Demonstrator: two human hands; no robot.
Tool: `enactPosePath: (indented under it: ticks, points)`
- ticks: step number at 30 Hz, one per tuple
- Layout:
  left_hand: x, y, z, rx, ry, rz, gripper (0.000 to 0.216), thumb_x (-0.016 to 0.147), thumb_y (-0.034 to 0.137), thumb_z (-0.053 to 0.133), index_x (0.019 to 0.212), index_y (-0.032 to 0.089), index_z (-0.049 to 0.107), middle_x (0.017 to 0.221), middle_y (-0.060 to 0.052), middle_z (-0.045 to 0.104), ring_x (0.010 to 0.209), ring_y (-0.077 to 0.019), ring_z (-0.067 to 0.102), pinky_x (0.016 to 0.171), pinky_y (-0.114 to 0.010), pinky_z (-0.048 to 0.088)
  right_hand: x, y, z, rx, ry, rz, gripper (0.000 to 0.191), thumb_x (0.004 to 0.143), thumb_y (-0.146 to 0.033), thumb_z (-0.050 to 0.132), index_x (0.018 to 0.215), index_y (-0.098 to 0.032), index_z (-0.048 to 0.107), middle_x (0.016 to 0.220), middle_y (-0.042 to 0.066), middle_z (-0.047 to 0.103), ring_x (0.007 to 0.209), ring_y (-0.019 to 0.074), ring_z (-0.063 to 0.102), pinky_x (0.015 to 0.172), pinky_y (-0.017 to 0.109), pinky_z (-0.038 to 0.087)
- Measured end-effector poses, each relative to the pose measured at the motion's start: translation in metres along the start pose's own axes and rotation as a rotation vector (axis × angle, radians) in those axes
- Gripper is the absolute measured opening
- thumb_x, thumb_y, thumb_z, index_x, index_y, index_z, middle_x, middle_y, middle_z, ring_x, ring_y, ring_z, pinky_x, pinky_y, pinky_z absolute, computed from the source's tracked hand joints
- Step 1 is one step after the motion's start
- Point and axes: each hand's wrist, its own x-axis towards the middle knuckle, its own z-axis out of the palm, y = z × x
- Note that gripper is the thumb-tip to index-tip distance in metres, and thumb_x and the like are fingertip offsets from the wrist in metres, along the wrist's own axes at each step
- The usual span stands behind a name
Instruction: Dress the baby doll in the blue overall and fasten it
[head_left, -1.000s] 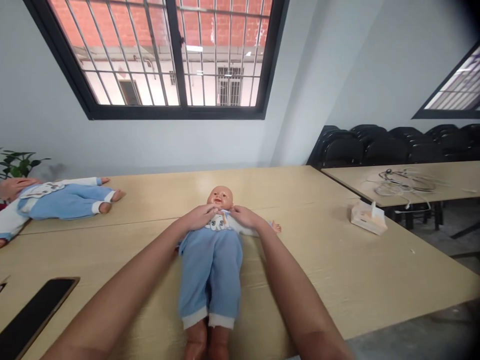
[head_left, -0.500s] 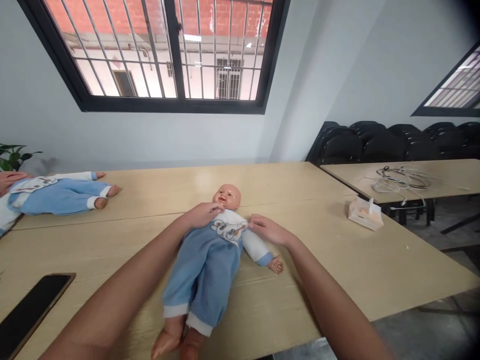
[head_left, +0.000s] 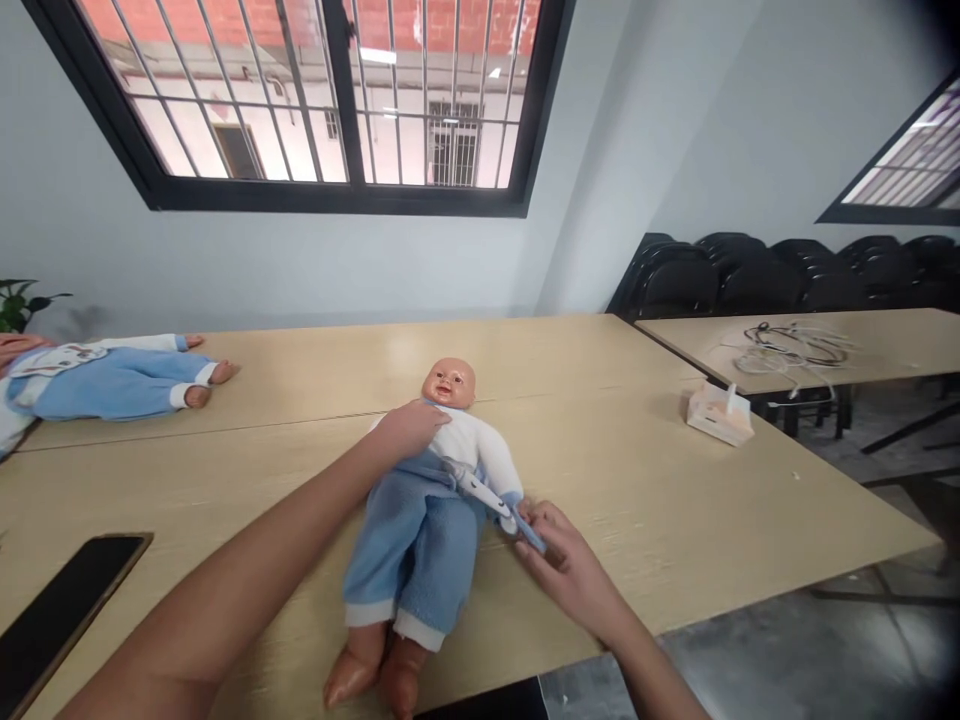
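Note:
A baby doll (head_left: 450, 380) lies face up on the table, dressed in a white long-sleeved top (head_left: 469, 440) and blue fleece overalls (head_left: 420, 520). My left hand (head_left: 416, 428) is closed over the doll's shoulder and upper chest, on the left side of the view. The bib (head_left: 476, 488), white with a printed animal face, is folded down and pulled slantwise. Its blue strap (head_left: 531, 530) is pinched between the fingers of my right hand (head_left: 566, 560), beside the doll's hand. My left hand covers the other shoulder and the sleeve there.
A second doll (head_left: 112, 380) in like clothes lies at the left. A phone (head_left: 67, 610) is at the near left, a tissue box (head_left: 718, 415) at the right. Coiled cables (head_left: 787, 350) lie on another table, with stacked black chairs (head_left: 679, 280) behind.
My right hand has moved from the doll's shoulder down and to the right with the strap. The bib has come down off the chest, showing the white top. My left hand stays at the shoulder.

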Motion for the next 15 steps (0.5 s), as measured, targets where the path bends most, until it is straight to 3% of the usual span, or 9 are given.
enactPosePath:
  ticks: [4,7,9,11,13,15]
  points:
    - [-0.004,0.005,0.003,0.026,0.036,-0.048,0.040,0.098,0.020,0.042,0.122,0.027,0.073,0.127,-0.009,0.073,0.121,-0.0273,0.064,0.103,-0.041,0.049,-0.017,-0.004,0.023,-0.198,0.156,-0.077,0.015,0.100,-0.031,0.055,0.087,-0.026,0.060,0.092,0.008,0.059,0.086,0.0251,0.061,0.074,0.038,0.052]
    - [-0.007,0.005,0.003,0.038,0.046,-0.066,0.040,0.097,0.018,0.042,0.123,0.025,0.073,0.130,-0.010,0.072,0.122,-0.0284,0.062,0.103,-0.042,0.048,-0.019,-0.007,0.029,-0.266,0.241,-0.050,0.010,0.100,-0.031,0.055,0.092,-0.027,0.061,0.094,0.009,0.061,0.084,0.0256,0.063,0.073,0.040,0.054]
    - [-0.011,0.004,0.003,0.039,0.051,-0.082,0.039,0.099,0.021,0.042,0.123,0.023,0.072,0.131,-0.012,0.071,0.123,-0.0292,0.062,0.104,-0.043,0.048,-0.017,-0.010,0.031,-0.267,0.309,0.007,0.009,0.099,-0.032,0.055,0.104,-0.027,0.061,0.099,0.010,0.062,0.080,0.0248,0.062,0.070,0.041,0.055]
    - [-0.016,0.000,0.002,0.036,0.054,-0.101,0.037,0.101,0.031,0.043,0.126,0.023,0.070,0.133,-0.013,0.070,0.126,-0.0302,0.060,0.106,-0.043,0.046,-0.013,-0.017,0.035,-0.258,0.359,0.030,0.024,0.100,-0.032,0.055,0.123,-0.026,0.056,0.107,0.012,0.063,0.081,0.0246,0.062,0.072,0.042,0.056]
    - [-0.021,-0.004,0.000,0.034,0.054,-0.123,0.044,0.100,0.047,0.048,0.130,0.022,0.067,0.137,-0.014,0.067,0.130,-0.0326,0.057,0.108,-0.044,0.044,-0.009,-0.028,0.040,-0.273,0.263,-0.035,0.035,0.098,-0.031,0.059,0.133,-0.025,0.053,0.115,0.014,0.064,0.092,0.0264,0.064,0.079,0.043,0.057]
    - [-0.025,-0.008,-0.001,0.037,0.051,-0.147,0.058,0.095,0.061,0.052,0.133,0.020,0.065,0.141,-0.015,0.064,0.133,-0.0358,0.054,0.109,-0.046,0.043,-0.004,-0.043,0.046,-0.328,0.035,-0.143,0.039,0.094,-0.032,0.068,0.132,-0.026,0.058,0.120,0.013,0.065,0.103,0.0286,0.064,0.086,0.044,0.055]
